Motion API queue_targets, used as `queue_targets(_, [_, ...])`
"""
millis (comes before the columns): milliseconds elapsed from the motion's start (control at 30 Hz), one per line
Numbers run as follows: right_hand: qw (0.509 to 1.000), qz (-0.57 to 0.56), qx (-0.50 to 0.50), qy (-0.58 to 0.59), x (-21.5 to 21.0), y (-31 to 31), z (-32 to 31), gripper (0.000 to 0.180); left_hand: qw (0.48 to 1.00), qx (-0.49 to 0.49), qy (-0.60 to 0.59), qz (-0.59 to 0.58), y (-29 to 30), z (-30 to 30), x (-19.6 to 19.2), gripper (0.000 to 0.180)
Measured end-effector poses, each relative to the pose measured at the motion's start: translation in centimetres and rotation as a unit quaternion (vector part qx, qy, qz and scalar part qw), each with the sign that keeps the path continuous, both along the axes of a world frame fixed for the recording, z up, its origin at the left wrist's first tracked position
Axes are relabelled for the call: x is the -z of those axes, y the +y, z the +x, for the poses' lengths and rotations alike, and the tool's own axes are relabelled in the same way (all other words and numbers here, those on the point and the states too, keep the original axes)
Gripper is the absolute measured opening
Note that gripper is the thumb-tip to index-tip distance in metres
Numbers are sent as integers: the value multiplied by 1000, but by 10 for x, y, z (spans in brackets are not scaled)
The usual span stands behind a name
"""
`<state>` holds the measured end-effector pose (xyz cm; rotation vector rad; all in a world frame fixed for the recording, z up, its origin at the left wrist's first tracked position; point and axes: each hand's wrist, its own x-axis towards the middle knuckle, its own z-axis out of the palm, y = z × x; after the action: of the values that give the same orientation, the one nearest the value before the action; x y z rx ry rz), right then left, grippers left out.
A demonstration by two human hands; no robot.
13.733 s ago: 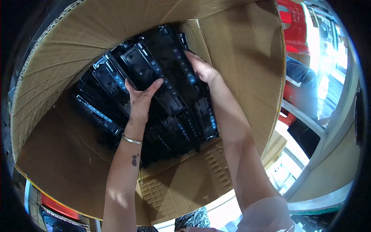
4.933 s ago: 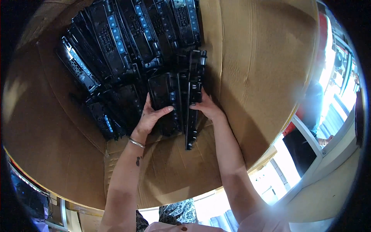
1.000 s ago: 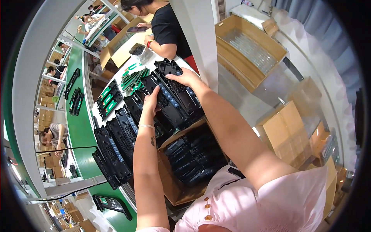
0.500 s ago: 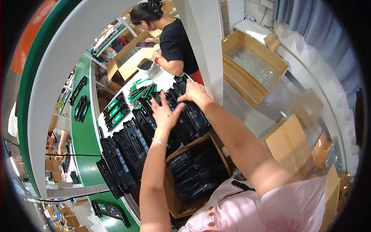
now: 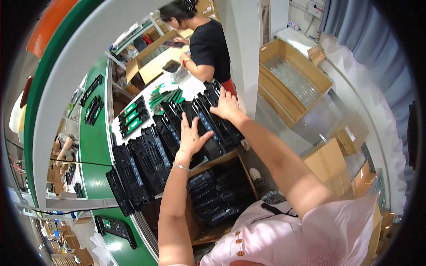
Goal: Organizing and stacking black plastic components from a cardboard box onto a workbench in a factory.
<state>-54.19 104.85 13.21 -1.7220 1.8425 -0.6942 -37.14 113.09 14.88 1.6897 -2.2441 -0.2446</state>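
Note:
A row of long black plastic housings (image 5: 200,119) lies side by side on the white worktop in front of me. My left hand (image 5: 191,136) is over the middle of the row, fingers spread and thumb pointing right; it seems to rest on the housings. Farther right, my right hand (image 5: 227,107) lies over the housings at the row's right end, its fingers stretched out and the thumb apart. Neither hand is closed round a housing. Parts of the housings beneath both palms are hidden.
Below the worktop stands a cardboard box (image 5: 248,170) with more black housings. Green strips (image 5: 165,98) are piled beyond the row, near black pieces with green strips (image 5: 132,119). A co-worker (image 5: 211,48) stands at the far side. A green conveyor (image 5: 95,155) runs along the left.
My right hand has come slightly nearer, its fingers lower over the housings. My left hand stays spread over the row. The whole view has shifted a little.

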Motion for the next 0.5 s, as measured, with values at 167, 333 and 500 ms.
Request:
queue_targets(167, [1000,24,-13,0,-10,-3,-6,92,993,23,58,-105,14,-28,-16,64])
queue_targets(333, [996,-12,74,-42,-4,-27,4,56,980,185,62,-40,31,-66,-34,58])
queue_targets(500, [971,147,153,-108,-23,-73,24,56,968,189,-162,-10,48,-100,-22,74])
